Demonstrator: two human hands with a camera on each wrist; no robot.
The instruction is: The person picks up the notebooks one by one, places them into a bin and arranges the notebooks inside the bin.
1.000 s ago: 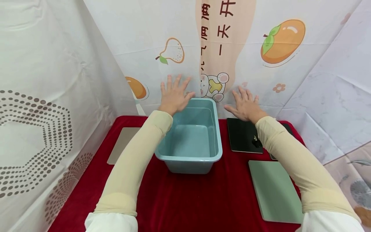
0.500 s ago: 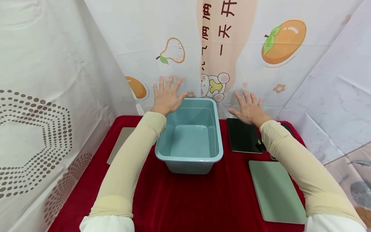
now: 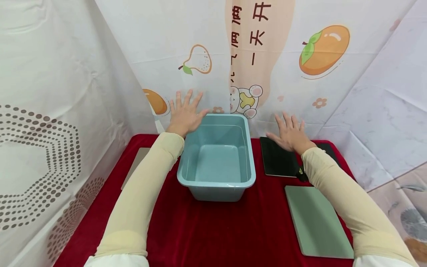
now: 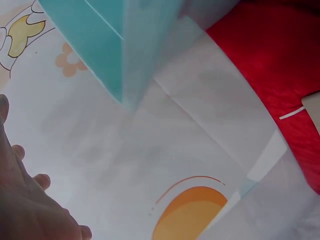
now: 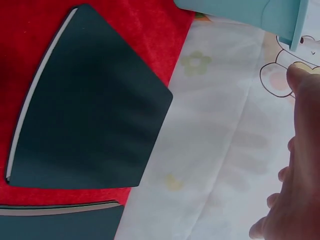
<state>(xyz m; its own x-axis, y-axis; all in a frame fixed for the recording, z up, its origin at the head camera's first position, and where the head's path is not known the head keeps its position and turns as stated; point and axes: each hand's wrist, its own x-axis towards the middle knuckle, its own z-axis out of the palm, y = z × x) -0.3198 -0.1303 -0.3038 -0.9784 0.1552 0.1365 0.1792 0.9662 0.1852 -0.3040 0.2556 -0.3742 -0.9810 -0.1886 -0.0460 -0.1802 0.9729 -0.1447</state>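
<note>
My left hand has its fingers spread and holds nothing. It hovers by the far left corner of a light blue plastic basin. Over the back edge of a black notebook, my right hand is also spread, with nothing in it. The right wrist view shows that hand at the right edge, apart from the black notebook. Along the border of the left wrist view, the left hand is partly cut off. Bare inside walls and floor show in the basin.
A sage green notebook lies at the right front of the red cloth. Another dark notebook, partly hidden by the right arm, lies behind it. Under the left forearm is a grey-beige notebook. A printed curtain hangs behind the table.
Both hands have drifted apart: the left one moved leftward off the basin's far rim, the right one rightward and a little lower. The basin and notebooks stay put.
</note>
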